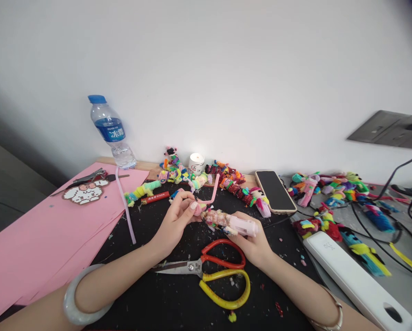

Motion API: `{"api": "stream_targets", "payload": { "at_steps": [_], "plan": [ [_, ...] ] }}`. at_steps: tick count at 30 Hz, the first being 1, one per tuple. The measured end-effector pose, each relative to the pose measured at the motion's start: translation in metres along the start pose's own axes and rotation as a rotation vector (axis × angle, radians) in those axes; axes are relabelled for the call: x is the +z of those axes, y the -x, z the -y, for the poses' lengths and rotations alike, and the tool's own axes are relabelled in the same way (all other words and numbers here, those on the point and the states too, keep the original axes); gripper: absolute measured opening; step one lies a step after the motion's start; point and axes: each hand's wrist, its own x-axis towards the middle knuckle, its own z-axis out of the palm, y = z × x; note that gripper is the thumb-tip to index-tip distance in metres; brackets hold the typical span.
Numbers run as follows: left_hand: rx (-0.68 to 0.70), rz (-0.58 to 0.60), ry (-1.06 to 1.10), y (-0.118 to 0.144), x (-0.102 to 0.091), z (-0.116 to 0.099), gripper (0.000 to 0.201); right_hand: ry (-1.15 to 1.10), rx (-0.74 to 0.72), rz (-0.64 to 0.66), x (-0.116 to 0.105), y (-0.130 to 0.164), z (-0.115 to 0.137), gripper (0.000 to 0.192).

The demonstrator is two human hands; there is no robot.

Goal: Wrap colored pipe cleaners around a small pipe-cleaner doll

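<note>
Above scissors, hands pinching (both closed) pink pen

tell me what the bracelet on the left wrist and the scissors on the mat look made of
Bracelet: pale, glossy and faintly translucent, so probably jade or glass. Scissors: bright grey blades that reflect light like bare metal; the red and yellow handle loops look coated in smooth plastic or rubber.

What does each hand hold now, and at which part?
The right hand grips the white clip by its plain end. The left hand pinches the pink pipe cleaner near its lower end.
</note>
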Motion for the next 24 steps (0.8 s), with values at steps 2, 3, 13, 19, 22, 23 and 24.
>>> {"api": "stream_targets", "payload": {
  "at_steps": [2,3,13,19,22,23,24],
  "plan": [
    [0.000,0.002,0.007,0.0000,-0.0001,0.0004,0.013,0.003,-0.004,0.000,-0.0001,0.0001,0.0002,0.020],
    [-0.001,0.004,0.011,-0.0001,0.0000,0.0005,0.013,0.005,-0.005,0.000,-0.0002,0.0001,0.0003,0.021],
    [-0.018,-0.010,0.009,-0.0003,0.0006,-0.0006,0.016,0.018,0.000,0.005,-0.0002,-0.0008,0.0019,0.021],
    [-0.029,-0.037,-0.002,0.0000,0.0009,-0.0023,0.018,0.048,-0.012,0.008,-0.0006,-0.0008,0.0024,0.019],
    [-0.029,-0.036,0.012,0.0002,0.0005,-0.0022,0.017,0.075,-0.020,0.003,-0.0011,-0.0005,0.0021,0.016],
    [-0.029,-0.035,0.019,0.0003,0.0002,-0.0019,0.016,0.085,-0.023,0.001,-0.0013,-0.0004,0.0020,0.015],
    [-0.029,-0.036,0.026,0.0002,0.0000,-0.0014,0.016,0.097,-0.027,-0.001,-0.0015,-0.0003,0.0019,0.015]
  ]
}}
